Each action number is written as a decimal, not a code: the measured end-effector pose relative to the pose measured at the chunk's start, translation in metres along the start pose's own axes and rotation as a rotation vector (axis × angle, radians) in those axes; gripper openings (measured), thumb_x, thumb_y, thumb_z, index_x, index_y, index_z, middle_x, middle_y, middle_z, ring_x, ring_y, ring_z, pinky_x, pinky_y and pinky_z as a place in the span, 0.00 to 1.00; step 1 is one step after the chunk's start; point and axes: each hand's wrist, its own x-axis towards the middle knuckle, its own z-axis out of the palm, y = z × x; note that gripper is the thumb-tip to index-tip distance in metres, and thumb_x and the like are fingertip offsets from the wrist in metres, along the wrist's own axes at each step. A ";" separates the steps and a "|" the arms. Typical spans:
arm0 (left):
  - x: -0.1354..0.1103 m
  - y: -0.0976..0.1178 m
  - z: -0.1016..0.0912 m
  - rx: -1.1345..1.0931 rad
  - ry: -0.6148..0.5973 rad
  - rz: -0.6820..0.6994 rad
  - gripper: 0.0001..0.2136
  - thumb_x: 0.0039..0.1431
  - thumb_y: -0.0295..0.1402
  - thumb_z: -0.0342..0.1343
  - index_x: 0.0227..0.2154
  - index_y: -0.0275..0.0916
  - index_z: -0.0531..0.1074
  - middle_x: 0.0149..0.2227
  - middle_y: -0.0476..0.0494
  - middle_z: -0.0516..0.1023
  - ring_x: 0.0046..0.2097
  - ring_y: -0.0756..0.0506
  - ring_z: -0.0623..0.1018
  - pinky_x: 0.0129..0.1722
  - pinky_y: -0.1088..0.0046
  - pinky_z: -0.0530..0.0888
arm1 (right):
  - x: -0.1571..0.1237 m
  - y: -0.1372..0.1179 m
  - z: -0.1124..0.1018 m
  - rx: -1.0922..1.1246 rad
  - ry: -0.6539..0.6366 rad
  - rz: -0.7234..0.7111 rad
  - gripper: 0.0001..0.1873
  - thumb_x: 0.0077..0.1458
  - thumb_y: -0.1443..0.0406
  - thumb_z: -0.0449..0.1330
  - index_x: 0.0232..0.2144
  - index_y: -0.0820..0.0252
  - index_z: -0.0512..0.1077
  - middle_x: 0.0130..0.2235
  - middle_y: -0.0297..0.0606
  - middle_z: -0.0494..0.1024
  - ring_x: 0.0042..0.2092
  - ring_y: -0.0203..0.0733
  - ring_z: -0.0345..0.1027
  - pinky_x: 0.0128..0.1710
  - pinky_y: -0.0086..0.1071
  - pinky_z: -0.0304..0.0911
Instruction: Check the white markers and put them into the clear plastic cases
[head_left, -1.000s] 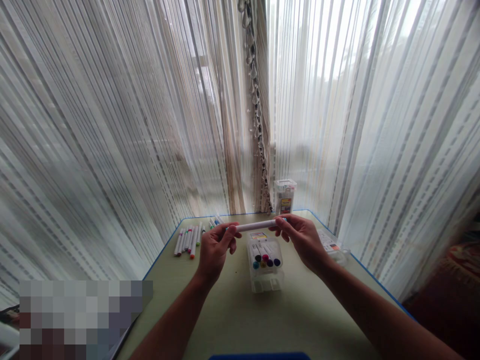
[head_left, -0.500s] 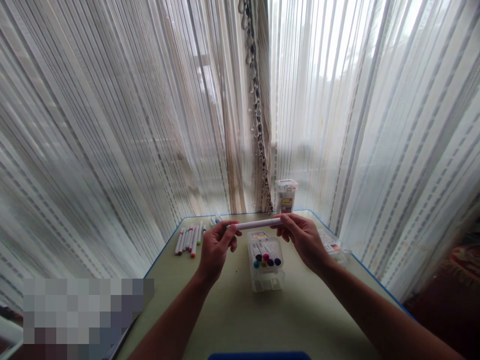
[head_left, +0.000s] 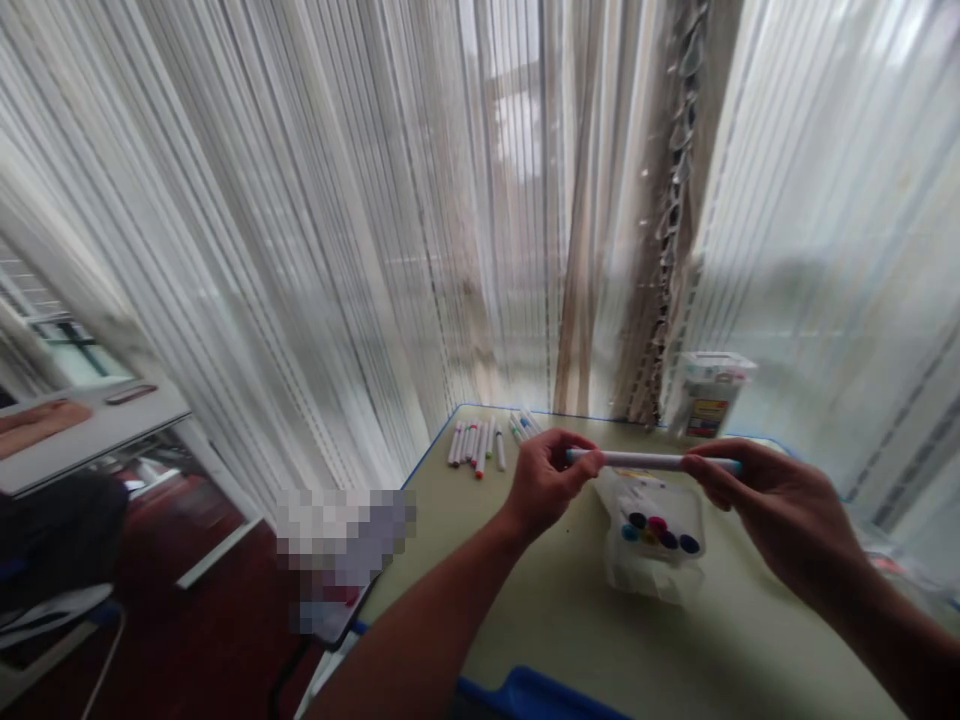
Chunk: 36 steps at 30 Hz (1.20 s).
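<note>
A white marker (head_left: pixel 645 460) with light blue-green ends is stretched level between my two hands, above the table. My left hand (head_left: pixel 546 480) pinches its left end between thumb and fingers. At the other end, my right hand (head_left: pixel 765 480) is closed on it the same way. Just below the marker stands an open clear plastic case (head_left: pixel 656 575) holding several markers, their dark, pink, blue and yellow ends facing me. To the left of my left hand, several white markers (head_left: pixel 480 455) with coloured ends lie in a loose group on the table.
The pale green table (head_left: pixel 525 620) has a blue edge. At its back right stands a clear marker box (head_left: pixel 709 395); another clear plastic piece (head_left: pixel 892 560) lies at the right. Sheer striped curtains (head_left: pixel 360 220) hang behind. At far left, a person's arm (head_left: pixel 45 425) rests on another table.
My view has swung to the left, so the table and case sit further right. Both hands still hold the marker; my right hand's grip now lies further in from its end.
</note>
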 end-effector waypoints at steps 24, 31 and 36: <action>0.002 -0.002 -0.004 0.106 -0.020 0.101 0.16 0.56 0.42 0.65 0.39 0.32 0.79 0.23 0.48 0.76 0.21 0.55 0.69 0.20 0.80 0.65 | 0.001 -0.002 0.005 0.133 0.058 0.026 0.18 0.48 0.52 0.72 0.34 0.59 0.81 0.24 0.37 0.78 0.23 0.34 0.65 0.21 0.28 0.58; 0.001 0.003 -0.005 0.149 -0.019 0.054 0.16 0.49 0.41 0.70 0.35 0.32 0.80 0.22 0.48 0.76 0.22 0.54 0.72 0.20 0.81 0.65 | 0.003 -0.003 0.005 0.140 -0.023 -0.027 0.19 0.39 0.54 0.77 0.29 0.59 0.78 0.21 0.33 0.75 0.21 0.31 0.64 0.20 0.25 0.59; 0.004 0.001 -0.005 0.061 -0.031 0.037 0.20 0.54 0.46 0.66 0.37 0.30 0.80 0.19 0.49 0.74 0.17 0.56 0.64 0.16 0.80 0.58 | 0.005 0.001 0.006 0.213 -0.066 -0.020 0.16 0.51 0.54 0.71 0.32 0.61 0.79 0.23 0.37 0.79 0.22 0.31 0.65 0.20 0.25 0.58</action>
